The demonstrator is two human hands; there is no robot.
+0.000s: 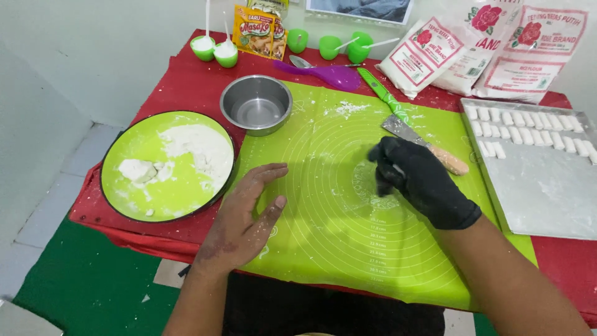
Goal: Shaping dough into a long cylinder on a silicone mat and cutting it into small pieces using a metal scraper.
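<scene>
The bare left hand (245,214) is closest to us. It lies flat on the green baking mat (336,249) with its fingers stretched out and spread a little. It holds nothing. White flour dust sticks to the fingers.

The right hand (420,180) wears a black glove. Its fingers curl down and touch the mat. They seem to pinch something small, but I cannot tell what it is.

Just past the gloved fingers lies a knife (410,134). It has a flat metal blade and a pale handle, and the handle pokes out from behind the glove. A green-handled tool (382,93) lies just beyond the blade.

Left of the bare fingers sits a round green plate (134,196) with flour and a lump of white dough (138,169) on it. Beyond those fingertips stands an empty steel bowl (256,104).

Right of the gloved hand is a metal tray (547,193) with rows of small white dough pieces (528,127). Far past both hands are a purple spoon (326,74), little green cups (214,50) and white flour bags (485,53) on the red table (193,81).
</scene>
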